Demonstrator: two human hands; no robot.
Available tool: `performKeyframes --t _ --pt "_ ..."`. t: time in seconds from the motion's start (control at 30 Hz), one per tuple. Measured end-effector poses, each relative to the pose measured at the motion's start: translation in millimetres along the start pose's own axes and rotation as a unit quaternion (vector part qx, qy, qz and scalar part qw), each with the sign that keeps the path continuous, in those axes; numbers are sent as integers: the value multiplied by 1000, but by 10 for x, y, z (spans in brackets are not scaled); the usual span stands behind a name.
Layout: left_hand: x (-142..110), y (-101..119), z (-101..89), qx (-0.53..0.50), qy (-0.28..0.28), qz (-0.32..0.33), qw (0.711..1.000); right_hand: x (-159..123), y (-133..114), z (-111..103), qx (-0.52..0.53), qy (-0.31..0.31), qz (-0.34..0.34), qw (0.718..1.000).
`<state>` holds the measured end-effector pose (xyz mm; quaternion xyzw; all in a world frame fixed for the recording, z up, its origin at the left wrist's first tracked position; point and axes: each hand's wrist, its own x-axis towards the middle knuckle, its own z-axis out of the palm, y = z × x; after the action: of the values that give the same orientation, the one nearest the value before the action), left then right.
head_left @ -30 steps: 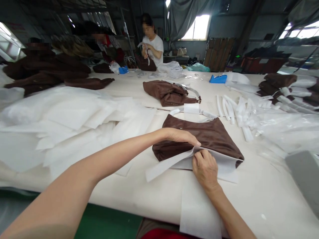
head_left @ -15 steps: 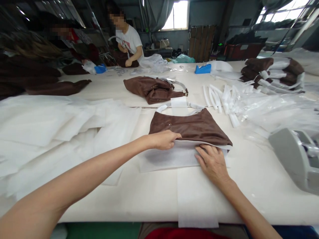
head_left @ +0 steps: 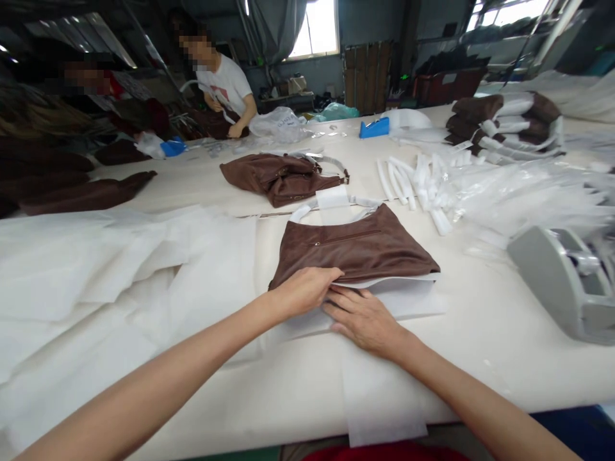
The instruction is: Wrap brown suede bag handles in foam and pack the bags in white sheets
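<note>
A brown handbag with a zip across its upper side and a white-wrapped handle lies flat on the table. My left hand pinches the bag's near edge, lifting it a little. Under that edge lies a white sheet, partly hidden by the bag. My right hand rests palm down on the sheet, fingers stretched, their tips reaching beneath the bag's lifted edge near my left hand. A narrow white paper strip runs from under the sheet over the table's front edge.
White sheets are spread at the left. Beyond the bag lies a second brown handbag. On the right are a grey tape dispenser, clear plastic bags and white foam tubes. A co-worker stands across the table.
My right hand has slid left along the white sheet, close to my left hand. My left hand keeps its hold on the bag's edge. The whole view has shifted slightly.
</note>
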<state>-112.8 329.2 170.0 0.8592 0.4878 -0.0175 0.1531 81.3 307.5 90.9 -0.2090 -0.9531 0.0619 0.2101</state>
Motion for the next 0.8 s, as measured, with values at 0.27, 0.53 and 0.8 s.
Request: performKeyframes --t 0.27,0.53,0.8 --pt "-186 -135 784 114 223 74 965 -487 423 -231 35 -51 94 994" --pt "-213 -175 1033 238 322 100 911 -1293 859 -625 21 53 312 948" --pt "-198 -166 1099 249 349 88 899 -898 1401 -1007 14 237 446 863"
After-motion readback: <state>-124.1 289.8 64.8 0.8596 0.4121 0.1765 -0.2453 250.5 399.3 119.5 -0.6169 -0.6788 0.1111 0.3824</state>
